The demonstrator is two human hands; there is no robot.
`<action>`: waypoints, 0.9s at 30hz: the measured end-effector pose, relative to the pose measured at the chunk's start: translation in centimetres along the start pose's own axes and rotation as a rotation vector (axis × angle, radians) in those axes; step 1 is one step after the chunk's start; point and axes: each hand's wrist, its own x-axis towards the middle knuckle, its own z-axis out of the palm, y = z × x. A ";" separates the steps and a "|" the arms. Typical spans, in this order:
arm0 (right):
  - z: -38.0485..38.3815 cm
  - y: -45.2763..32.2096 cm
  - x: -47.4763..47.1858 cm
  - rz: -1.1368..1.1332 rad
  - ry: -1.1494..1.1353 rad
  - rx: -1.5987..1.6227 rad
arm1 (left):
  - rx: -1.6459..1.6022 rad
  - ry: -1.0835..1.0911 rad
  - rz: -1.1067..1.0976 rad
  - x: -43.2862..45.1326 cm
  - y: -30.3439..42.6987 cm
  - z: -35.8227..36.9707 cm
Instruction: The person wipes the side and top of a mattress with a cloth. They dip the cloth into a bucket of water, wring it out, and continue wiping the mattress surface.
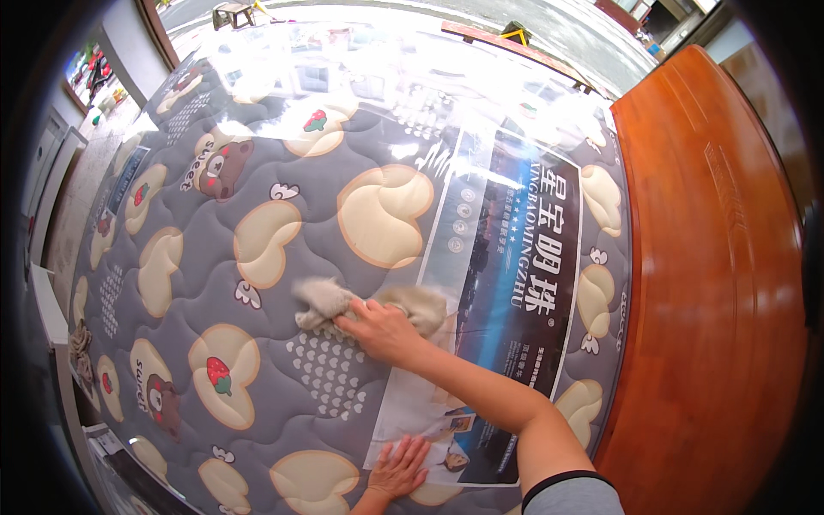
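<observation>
My right hand (380, 328) is closed on a crumpled beige cloth (412, 309), which lies against the clear plastic cover of a mattress (309, 257). The cloth looks blurred at its left end. The mattress is grey with cream hearts, bears and strawberries. Close to the lower edge of the view, my left hand (399, 467) rests flat with its fingers spread, on the lower left corner of a large printed sheet (502, 257) under the plastic. That sheet bears writing and pictures.
A glossy orange-brown wooden headboard (695, 257) stands along the right side of the mattress. Beyond the far edge are a long red bench (515, 48) and a small wooden stool (234, 14). A bunched cloth (81, 351) hangs at the left edge, near white furniture (48, 302).
</observation>
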 end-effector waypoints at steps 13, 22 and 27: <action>-6.5 22.2 5.0 0.773 0.379 -0.253 | -0.033 0.025 -0.012 -0.4 0.0 0.2; 6.3 -11.3 1.5 -0.029 -0.030 0.273 | -0.130 -0.068 -0.063 -1.7 0.6 3.1; -4.0 -2.8 -2.2 0.272 0.154 0.343 | -0.036 -0.022 -0.066 -1.0 -0.4 0.1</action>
